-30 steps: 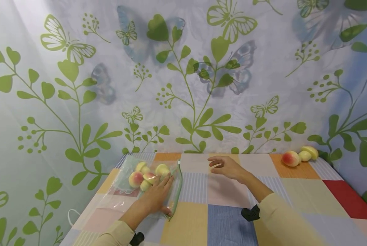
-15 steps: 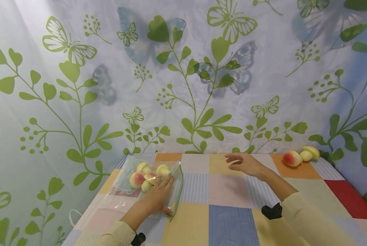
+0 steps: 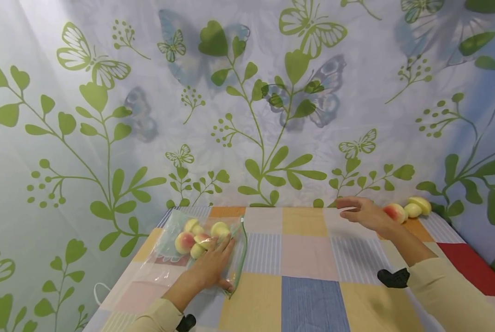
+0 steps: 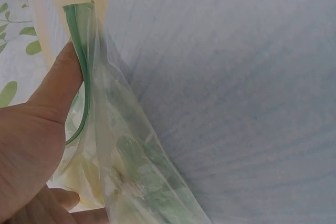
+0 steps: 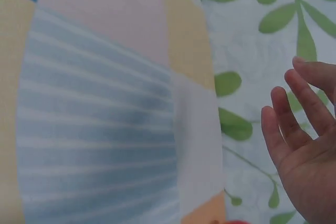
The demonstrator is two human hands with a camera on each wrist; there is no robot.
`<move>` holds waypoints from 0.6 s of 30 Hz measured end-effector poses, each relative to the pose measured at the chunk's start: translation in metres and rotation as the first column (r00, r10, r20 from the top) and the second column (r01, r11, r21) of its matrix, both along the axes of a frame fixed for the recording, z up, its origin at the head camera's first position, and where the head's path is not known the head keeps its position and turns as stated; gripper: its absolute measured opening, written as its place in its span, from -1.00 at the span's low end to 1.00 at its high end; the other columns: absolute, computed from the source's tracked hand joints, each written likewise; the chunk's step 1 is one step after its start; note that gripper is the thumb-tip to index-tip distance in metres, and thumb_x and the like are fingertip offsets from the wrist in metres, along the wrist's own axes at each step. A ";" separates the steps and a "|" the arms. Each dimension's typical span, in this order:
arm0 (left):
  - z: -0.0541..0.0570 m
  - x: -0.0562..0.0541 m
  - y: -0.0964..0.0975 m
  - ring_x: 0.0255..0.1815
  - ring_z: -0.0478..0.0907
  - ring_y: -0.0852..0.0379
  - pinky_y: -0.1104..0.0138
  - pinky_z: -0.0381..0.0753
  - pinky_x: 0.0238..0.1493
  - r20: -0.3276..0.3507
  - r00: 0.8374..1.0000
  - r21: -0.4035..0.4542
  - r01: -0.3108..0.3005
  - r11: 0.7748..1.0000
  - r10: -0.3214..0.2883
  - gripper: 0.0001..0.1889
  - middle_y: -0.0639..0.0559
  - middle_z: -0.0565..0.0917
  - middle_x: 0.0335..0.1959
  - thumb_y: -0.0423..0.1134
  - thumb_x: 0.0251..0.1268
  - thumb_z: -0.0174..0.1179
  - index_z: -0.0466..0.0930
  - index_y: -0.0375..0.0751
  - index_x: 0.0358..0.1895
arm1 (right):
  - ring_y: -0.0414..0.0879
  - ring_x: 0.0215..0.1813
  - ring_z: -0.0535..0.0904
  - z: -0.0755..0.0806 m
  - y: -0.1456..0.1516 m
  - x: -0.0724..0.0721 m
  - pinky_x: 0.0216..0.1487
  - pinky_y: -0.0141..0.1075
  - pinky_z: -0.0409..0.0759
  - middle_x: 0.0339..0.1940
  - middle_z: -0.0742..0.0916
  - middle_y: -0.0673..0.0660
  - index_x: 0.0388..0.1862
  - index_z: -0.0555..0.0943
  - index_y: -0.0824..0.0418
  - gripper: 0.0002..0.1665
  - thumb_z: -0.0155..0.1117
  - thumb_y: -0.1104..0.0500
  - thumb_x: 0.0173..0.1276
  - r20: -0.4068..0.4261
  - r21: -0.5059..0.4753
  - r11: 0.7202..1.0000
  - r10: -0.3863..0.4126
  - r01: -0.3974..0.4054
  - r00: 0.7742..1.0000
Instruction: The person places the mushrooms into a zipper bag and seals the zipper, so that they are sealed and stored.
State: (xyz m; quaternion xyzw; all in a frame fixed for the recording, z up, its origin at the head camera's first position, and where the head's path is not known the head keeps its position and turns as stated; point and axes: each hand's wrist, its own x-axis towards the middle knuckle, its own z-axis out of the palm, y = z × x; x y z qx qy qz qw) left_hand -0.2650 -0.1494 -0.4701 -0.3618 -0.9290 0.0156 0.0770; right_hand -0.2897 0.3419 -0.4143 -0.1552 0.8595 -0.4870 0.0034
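Observation:
A clear zip bag with a green zipper edge lies on the left of the table, several toy mushrooms with yellow or red-and-yellow caps inside it. My left hand rests flat on the bag's zipper end, fingers spread; in the left wrist view its thumb lies along the green zipper. Above the table at right, my right hand holds nothing, its fingers loosely bent. Just beyond it lie a red-and-yellow toy mushroom and a yellow one, partly overlapping in view.
A patchwork tablecloth covers the table, which ends at a curtain printed with leaves and butterflies. A white cord loops beside the table's left edge.
My right hand has moved rightward across the table, close to the mushrooms at the far right. The left hand and the bag have stayed in place.

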 end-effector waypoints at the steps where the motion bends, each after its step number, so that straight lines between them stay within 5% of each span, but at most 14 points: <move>1: 0.000 0.000 0.000 0.48 0.16 -0.56 -0.17 0.55 0.20 -0.001 1.000 0.002 0.000 1.000 0.000 0.38 -0.43 0.17 0.57 0.26 -0.32 0.62 0.11 -0.49 0.56 | 0.41 0.34 0.49 0.001 0.006 0.000 0.16 -0.01 0.63 0.36 0.53 0.47 0.54 0.30 0.45 -0.30 0.25 0.17 0.57 -0.002 0.008 1.000 -0.011 0.011 1.000; 11: 0.002 0.002 -0.001 0.49 0.15 -0.56 -0.15 0.54 0.23 -0.011 1.000 -0.016 0.002 1.000 -0.003 0.37 -0.43 0.17 0.57 0.28 -0.30 0.61 0.13 -0.50 0.56 | 0.44 0.40 0.40 0.007 0.045 0.002 0.18 0.14 0.59 0.43 0.46 0.49 0.60 0.22 0.41 -0.27 0.18 0.13 0.62 -0.005 0.086 0.993 -0.078 0.078 0.997; 18: 0.001 0.001 -0.002 0.48 0.15 -0.58 -0.14 0.54 0.22 0.004 1.000 -0.010 0.000 1.000 0.000 0.37 -0.42 0.17 0.58 0.28 -0.29 0.61 0.13 -0.49 0.56 | 0.32 0.32 0.51 0.007 0.067 0.001 -0.04 -0.28 0.68 0.43 0.47 0.49 0.58 0.23 0.44 -0.25 0.20 0.08 0.62 -0.014 0.118 0.981 -0.151 0.152 0.988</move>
